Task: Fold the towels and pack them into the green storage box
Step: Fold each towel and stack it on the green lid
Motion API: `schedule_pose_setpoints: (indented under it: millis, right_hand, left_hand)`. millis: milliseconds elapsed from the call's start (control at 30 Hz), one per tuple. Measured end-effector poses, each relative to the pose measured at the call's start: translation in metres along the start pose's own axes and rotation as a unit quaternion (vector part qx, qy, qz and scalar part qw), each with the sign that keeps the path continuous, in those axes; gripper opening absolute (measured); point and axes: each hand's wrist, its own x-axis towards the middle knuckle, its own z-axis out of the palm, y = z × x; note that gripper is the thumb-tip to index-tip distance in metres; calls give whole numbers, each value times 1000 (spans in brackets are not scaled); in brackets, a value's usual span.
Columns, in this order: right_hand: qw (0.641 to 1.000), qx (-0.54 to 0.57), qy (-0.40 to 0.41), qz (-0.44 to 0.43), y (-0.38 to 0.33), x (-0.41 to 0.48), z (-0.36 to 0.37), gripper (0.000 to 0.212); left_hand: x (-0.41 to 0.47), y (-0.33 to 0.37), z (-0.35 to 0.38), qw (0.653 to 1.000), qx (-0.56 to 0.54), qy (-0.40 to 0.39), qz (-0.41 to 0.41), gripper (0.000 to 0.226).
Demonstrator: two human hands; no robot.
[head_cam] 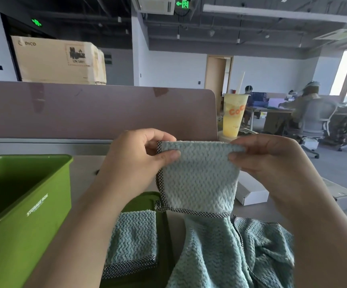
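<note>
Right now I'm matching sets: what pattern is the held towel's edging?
Small black-and-white checks on the edging, best seen in the head view.

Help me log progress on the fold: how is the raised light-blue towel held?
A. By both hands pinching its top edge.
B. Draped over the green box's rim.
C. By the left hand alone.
A: the left hand and right hand each pinch the top edge of the towel.
</note>
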Motion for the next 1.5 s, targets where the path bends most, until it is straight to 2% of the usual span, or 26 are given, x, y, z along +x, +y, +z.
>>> schedule_pose_setpoints:
  millis: [167, 300, 467, 500, 567, 633, 700, 800, 900, 1000, 1067, 1100, 1267, 1300, 1367, 1500]
  right_hand:
    - [999, -2, -34, -29, -1, -1, -3, 12]
    - [992, 78, -98, -33, 0, -4, -4, 13]
    - [984, 158, -81, 3, 1, -1, 4, 4]
    - [983, 169, -70, 12, 0, -1, 7, 5]
    - [982, 186, -37, 24, 0, -2, 14, 5]
    - [982, 186, -3, 26, 0, -2, 19, 6]
    - [983, 180, 24, 27, 0, -1, 21, 7]
    - [982, 182, 46, 26, 0, 0, 21, 10]
    - [966, 243, 35, 83, 1, 0, 18, 11]
    - [911, 333, -147, 194, 1, 1, 12, 34]
    - [894, 306, -254, 208, 5, -1, 9, 42]
    - [895, 288, -275, 202, 9, 0, 9, 42]
    - [906, 310, -231, 174, 15, 3, 12, 34]
    - [911, 311, -211, 168, 16, 4, 14, 34]
    - [927, 296, -175, 149, 17, 5, 19, 26]
    - [963, 219, -116, 105, 19, 5, 27, 13]
  left_hand:
    - [0, 0, -1, 1000, 8, 6, 11, 11]
    - [0, 1, -2, 990, -130, -46, -44, 37]
    - [-1, 8, 6, 970, -222, -12, -103, 29]
    - [-1, 9, 8, 959, -251, -6, -131, 25]
    - [-2, 14, 13, 915, -341, -24, -211, 22]
    - [-3, 17, 15, 870, -408, -84, -263, 35]
    - [-4, 17, 15, 850, -428, -152, -268, 51]
    - [-9, 12, 12, 881, -339, -253, -213, 52]
    - [-9, 10, 12, 895, -307, -257, -197, 39]
    - [-7, 10, 12, 875, -359, -238, -222, 31]
    - [-6, 9, 11, 873, -363, -226, -232, 28]
    - [-5, 9, 10, 875, -360, -217, -238, 28]
    - [-1, -1, 6, 880, -356, -191, -249, 59]
    - [-1, -1, 5, 886, -342, -187, -249, 59]
    - [-2, 0, 2, 898, -315, -181, -249, 45]
    - [-5, 4, 3, 906, -311, -156, -241, 30]
